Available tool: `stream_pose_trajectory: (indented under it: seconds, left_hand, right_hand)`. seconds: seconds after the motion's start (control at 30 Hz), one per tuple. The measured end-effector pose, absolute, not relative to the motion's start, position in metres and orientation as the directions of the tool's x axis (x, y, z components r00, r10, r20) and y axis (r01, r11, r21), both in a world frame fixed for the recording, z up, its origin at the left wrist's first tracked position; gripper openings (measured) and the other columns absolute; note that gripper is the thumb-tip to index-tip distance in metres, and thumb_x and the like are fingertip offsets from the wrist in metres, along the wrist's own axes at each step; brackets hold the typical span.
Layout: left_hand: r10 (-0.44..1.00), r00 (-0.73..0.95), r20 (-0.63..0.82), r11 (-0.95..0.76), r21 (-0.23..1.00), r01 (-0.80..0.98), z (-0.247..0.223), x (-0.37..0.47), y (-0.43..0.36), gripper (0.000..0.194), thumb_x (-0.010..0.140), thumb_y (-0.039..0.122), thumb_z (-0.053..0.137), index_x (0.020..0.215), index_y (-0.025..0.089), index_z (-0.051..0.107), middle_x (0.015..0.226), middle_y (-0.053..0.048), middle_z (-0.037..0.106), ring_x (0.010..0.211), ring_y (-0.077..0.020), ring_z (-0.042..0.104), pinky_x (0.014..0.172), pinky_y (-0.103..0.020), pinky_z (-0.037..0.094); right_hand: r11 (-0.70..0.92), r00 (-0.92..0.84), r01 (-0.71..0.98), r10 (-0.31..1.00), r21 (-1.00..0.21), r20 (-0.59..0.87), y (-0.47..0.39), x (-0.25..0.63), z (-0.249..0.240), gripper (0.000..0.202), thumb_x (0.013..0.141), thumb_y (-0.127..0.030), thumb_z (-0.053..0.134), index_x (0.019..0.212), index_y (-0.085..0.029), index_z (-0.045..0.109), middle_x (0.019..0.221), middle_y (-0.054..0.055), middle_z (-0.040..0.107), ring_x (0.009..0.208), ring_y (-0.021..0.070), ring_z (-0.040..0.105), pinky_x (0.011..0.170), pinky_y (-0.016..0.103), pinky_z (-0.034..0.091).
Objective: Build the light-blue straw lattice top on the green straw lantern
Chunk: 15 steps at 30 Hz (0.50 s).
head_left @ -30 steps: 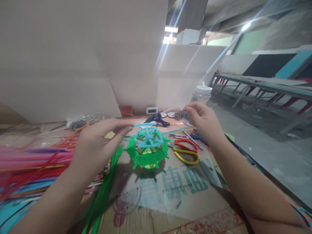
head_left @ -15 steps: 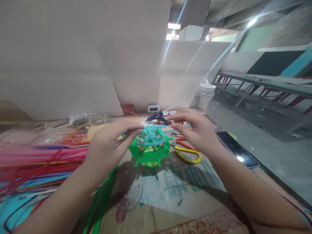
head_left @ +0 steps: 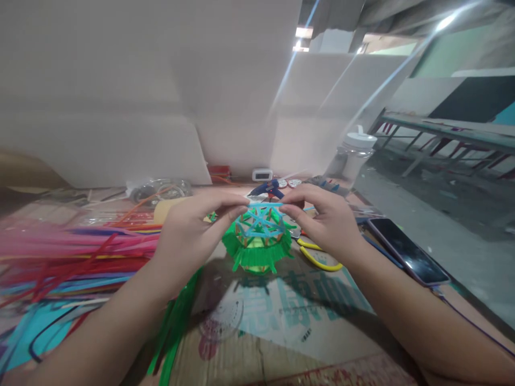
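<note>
A short light-blue pipe cleaner [head_left: 263, 205] is stretched level between both hands. My left hand [head_left: 197, 225] pinches its left end between thumb and fingertips. At the other end, my right hand [head_left: 324, 217] is closed on it in the same kind of pinch. Just below and behind the fingers stands a small round craft piece [head_left: 257, 249], with a green fringed skirt, thin brown sticks and a light-blue star-like lattice on top. Whether the held pipe cleaner touches the lattice, I cannot tell.
Bundles of coloured pipe cleaners [head_left: 80, 252] lie at left, green ones [head_left: 177, 321] nearer. Yellow-handled pliers [head_left: 319, 257] and a phone [head_left: 408, 249] lie at right. Behind are a blue glue gun [head_left: 267, 187], a small white clock [head_left: 262, 175] and a clear bottle [head_left: 356, 158]. Cardboard [head_left: 281, 321] covers the tabletop.
My right hand has come in to the left and closed on the free end of the light-blue pipe cleaner. The left hand keeps its pinch. The whole view has shifted slightly.
</note>
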State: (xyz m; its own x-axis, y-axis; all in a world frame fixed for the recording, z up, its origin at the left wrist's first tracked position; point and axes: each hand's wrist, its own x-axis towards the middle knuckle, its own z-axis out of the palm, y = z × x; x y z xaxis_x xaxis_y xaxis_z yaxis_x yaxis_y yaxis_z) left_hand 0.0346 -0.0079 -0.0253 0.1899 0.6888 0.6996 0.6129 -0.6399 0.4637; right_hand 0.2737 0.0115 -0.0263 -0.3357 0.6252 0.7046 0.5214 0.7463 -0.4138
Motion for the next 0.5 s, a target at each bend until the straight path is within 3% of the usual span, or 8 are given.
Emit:
stream_pose_trajectory:
  seconds: [0.2, 0.33, 0.4, 0.5]
  left_hand:
    - [0.674, 0.242, 0.698, -0.669, 0.438, 0.601, -0.029, 0.036, -0.005, 0.013, 0.091, 0.026, 0.065, 0.094, 0.026, 0.078, 0.093, 0.000, 0.080, 0.086, -0.0193, 0.074, 0.082, -0.033, 0.059]
    - [0.629, 0.320, 0.708, -0.723, 0.382, 0.575, -0.031, 0.033, -0.001, 0.015, 0.092, 0.022, 0.063, 0.096, 0.024, 0.077, 0.094, -0.001, 0.080, 0.087, -0.0194, 0.073, 0.081, -0.032, 0.057]
    - [0.639, 0.338, 0.691, -0.716, 0.374, 0.590, -0.031, 0.031, 0.001, 0.015, 0.093, 0.025, 0.064, 0.100, 0.023, 0.077, 0.099, -0.003, 0.079, 0.092, -0.0206, 0.073, 0.085, -0.033, 0.055]
    - [0.675, 0.295, 0.677, -0.668, 0.389, 0.635, -0.029, 0.031, 0.003, 0.020, 0.096, 0.033, 0.062, 0.109, 0.023, 0.074, 0.104, -0.003, 0.077, 0.095, -0.0207, 0.070, 0.085, -0.033, 0.053]
  right_hand:
    - [0.748, -0.311, 0.525, 0.613, -0.406, 0.727, 0.010, 0.276, -0.028, 0.012, 0.095, -0.029, 0.064, 0.094, -0.023, 0.075, 0.091, 0.004, 0.076, 0.084, 0.0188, 0.068, 0.075, 0.033, 0.053]
    - [0.766, -0.343, 0.534, 0.583, -0.358, 0.737, 0.011, 0.278, -0.028, 0.010, 0.093, -0.026, 0.066, 0.089, -0.022, 0.074, 0.080, 0.002, 0.071, 0.072, 0.0156, 0.062, 0.070, 0.031, 0.049]
    - [0.728, -0.316, 0.535, 0.642, -0.428, 0.698, 0.013, 0.278, -0.029, 0.009, 0.091, -0.026, 0.068, 0.086, -0.022, 0.073, 0.076, 0.001, 0.070, 0.066, 0.0144, 0.059, 0.066, 0.030, 0.047]
    - [0.592, -0.196, 0.399, 0.801, -0.700, 0.566, 0.013, 0.278, -0.028, 0.011, 0.089, -0.031, 0.068, 0.084, -0.021, 0.069, 0.073, 0.001, 0.070, 0.061, 0.0133, 0.058, 0.058, 0.028, 0.045]
